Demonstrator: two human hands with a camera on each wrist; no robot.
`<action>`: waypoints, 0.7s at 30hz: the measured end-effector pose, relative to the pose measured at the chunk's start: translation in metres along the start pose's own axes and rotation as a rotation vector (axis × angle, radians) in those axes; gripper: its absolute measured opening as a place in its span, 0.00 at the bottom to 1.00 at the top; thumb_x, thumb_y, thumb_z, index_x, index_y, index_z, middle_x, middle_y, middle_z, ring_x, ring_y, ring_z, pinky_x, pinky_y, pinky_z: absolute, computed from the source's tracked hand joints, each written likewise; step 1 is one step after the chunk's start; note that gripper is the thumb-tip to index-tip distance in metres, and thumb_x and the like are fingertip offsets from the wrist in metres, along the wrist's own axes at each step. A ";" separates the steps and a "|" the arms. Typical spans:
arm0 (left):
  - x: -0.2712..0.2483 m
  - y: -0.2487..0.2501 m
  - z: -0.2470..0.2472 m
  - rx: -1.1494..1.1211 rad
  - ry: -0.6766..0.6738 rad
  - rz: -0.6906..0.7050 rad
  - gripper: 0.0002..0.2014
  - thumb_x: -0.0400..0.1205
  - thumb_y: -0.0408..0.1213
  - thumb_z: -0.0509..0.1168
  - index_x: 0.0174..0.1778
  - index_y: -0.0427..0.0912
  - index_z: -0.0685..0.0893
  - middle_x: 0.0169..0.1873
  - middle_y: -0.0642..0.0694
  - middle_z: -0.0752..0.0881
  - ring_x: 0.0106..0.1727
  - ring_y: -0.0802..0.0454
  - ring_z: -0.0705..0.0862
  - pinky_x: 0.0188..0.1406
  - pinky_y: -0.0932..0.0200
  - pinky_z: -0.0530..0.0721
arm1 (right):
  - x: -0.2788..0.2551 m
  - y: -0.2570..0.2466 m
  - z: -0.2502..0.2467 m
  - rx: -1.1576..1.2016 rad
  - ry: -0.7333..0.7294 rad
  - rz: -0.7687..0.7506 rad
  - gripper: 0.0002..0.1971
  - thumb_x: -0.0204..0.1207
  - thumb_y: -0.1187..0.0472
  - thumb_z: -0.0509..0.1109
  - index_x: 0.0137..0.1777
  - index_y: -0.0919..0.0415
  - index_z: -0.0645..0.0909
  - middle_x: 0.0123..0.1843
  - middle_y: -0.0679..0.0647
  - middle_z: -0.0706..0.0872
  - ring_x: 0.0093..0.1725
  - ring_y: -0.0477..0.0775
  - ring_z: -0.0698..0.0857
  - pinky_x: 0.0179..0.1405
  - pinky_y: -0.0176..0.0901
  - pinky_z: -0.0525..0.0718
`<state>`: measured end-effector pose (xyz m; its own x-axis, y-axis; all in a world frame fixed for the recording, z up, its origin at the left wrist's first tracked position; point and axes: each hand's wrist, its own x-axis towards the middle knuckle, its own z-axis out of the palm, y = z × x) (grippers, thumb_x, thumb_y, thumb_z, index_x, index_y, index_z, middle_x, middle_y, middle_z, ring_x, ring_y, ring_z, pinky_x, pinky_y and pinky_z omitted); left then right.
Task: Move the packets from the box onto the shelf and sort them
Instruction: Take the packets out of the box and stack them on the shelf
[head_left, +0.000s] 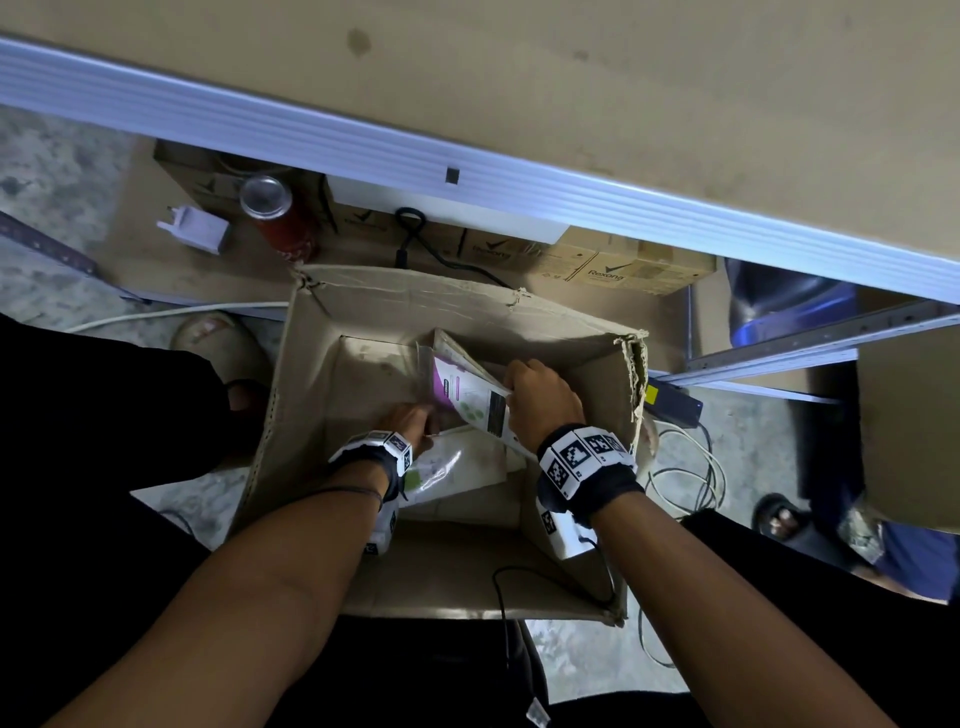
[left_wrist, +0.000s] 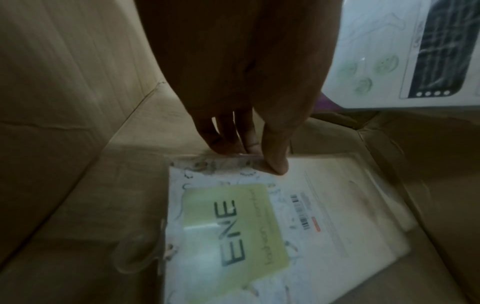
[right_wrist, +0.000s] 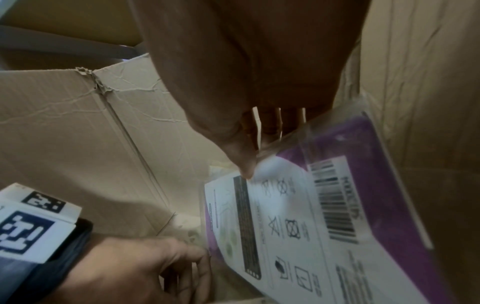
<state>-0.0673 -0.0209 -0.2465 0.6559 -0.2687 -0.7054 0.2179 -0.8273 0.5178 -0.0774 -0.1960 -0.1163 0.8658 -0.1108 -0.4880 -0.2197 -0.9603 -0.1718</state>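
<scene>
Open brown cardboard box (head_left: 395, 306), near me: my right hand (head_left: 543, 397) pinches a tilted purple-and-white plastic packet (head_left: 467, 395); my left hand (left_wrist: 241, 86) pinches the green-labelled white packet (left_wrist: 259, 226) lying flat on the box floor.

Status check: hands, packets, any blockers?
Right hand grips the purple packet, tilted up inside the box. Left hand pinches the edge of the green packet lying flat on the box floor. Nothing blocking.

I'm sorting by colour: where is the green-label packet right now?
The green-label packet lies flat on the box floor, at its near-left side in the head view; the left hand pinches its edge, beside the purple packet.
</scene>
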 end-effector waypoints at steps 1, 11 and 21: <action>0.000 0.000 0.000 -0.063 0.001 -0.015 0.07 0.84 0.29 0.65 0.52 0.37 0.88 0.50 0.40 0.87 0.45 0.46 0.87 0.56 0.47 0.87 | -0.001 0.000 0.000 -0.001 0.007 0.000 0.12 0.75 0.65 0.71 0.58 0.60 0.79 0.58 0.58 0.82 0.57 0.65 0.83 0.50 0.55 0.84; -0.036 0.028 -0.020 0.168 -0.054 0.134 0.04 0.81 0.35 0.72 0.49 0.40 0.89 0.55 0.40 0.89 0.60 0.41 0.87 0.60 0.55 0.82 | -0.008 -0.005 -0.013 -0.069 0.097 -0.066 0.20 0.70 0.66 0.75 0.62 0.58 0.77 0.62 0.59 0.79 0.63 0.65 0.81 0.54 0.57 0.83; -0.090 0.060 -0.068 0.398 0.064 0.311 0.07 0.79 0.34 0.73 0.51 0.39 0.92 0.53 0.43 0.91 0.59 0.45 0.87 0.60 0.59 0.82 | -0.026 -0.024 -0.048 -0.159 0.252 -0.180 0.19 0.72 0.68 0.69 0.64 0.58 0.78 0.64 0.60 0.81 0.64 0.66 0.80 0.63 0.56 0.78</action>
<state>-0.0641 -0.0130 -0.1192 0.6914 -0.5120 -0.5097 -0.2790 -0.8400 0.4654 -0.0733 -0.1819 -0.0584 0.9725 0.0232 -0.2319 0.0022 -0.9959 -0.0903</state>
